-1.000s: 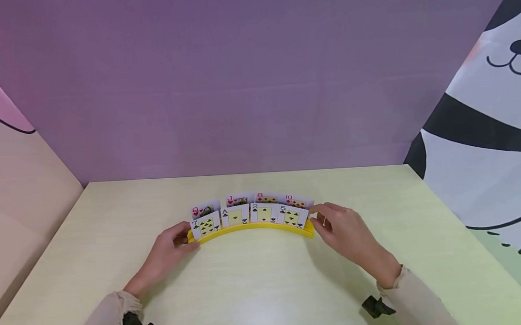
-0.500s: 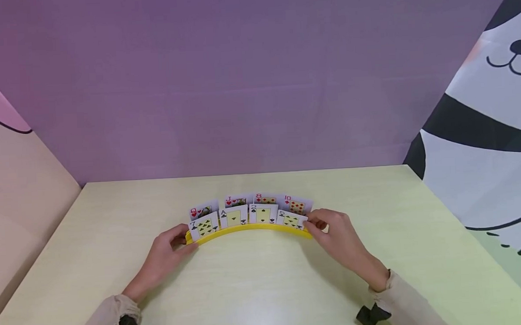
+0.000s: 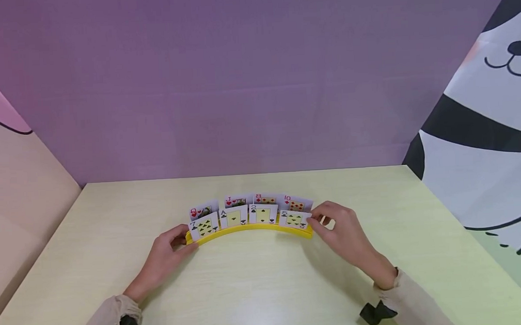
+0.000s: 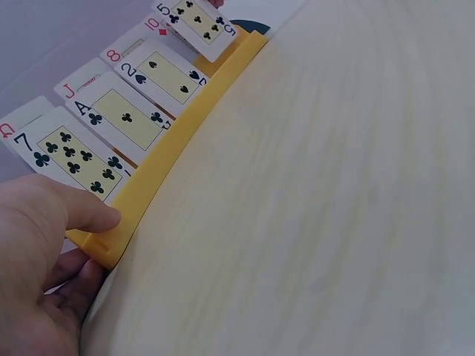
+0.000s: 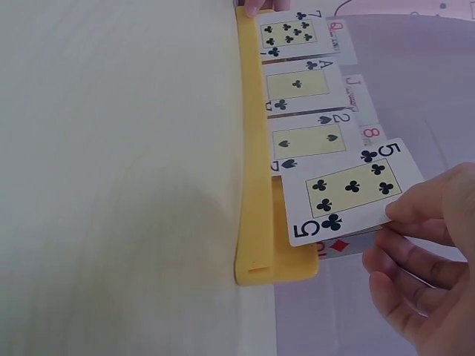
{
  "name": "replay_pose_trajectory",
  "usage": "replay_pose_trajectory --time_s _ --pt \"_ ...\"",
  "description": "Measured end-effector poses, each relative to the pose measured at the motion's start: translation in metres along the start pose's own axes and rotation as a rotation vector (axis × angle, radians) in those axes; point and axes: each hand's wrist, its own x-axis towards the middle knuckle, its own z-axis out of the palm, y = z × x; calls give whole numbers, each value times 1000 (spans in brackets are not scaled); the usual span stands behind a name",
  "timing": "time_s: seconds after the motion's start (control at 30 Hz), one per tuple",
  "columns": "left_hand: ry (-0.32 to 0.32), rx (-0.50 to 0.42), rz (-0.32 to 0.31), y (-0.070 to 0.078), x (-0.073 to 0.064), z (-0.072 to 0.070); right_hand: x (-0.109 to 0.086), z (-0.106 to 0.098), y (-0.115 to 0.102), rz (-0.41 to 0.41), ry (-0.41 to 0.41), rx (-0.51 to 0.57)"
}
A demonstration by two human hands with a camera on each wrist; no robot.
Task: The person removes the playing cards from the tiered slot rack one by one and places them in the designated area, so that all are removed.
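Head view: the yellow card holder (image 3: 250,227), a curved rack, sits on the pale table (image 3: 257,279), with the person's left hand (image 3: 162,256) gripping its left end between thumb and fingers and the right hand (image 3: 344,231) at its right end, thumb and index finger closed on the right edge of the five of clubs (image 3: 294,220). Left of that card, the front row shows the seven of clubs (image 3: 204,226), ace of clubs (image 3: 234,217) and two of spades (image 3: 263,214); behind stand a red queen (image 3: 200,210), a red jack (image 3: 238,201), a red eight (image 3: 265,198) and the ten of diamonds (image 3: 297,203). Left wrist view: the left thumb lies across the holder's front lip, just below the seven, with other fingers curled at its end, while the five slants at the far end. Right wrist view: the five is pinched near one edge, its other fingers bent beneath; yellow shows between its lower edge and the lip, and whether it touches the holder I cannot tell
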Motion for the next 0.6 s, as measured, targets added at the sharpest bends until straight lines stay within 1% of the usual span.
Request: replay_pose_trajectory --time_s 0.2,0.37,0.53,0.6 --pt "3 9 -8 1 0 1 0 -8 -5 27 -2 2" --pt "0 22 5 2 2 3 -1 -15 -9 46 -3 43" --pt "5 35 2 2 0 3 1 -19 -12 39 -17 87" --pt "11 39 -6 2 0 2 2 -20 -13 28 -7 94"
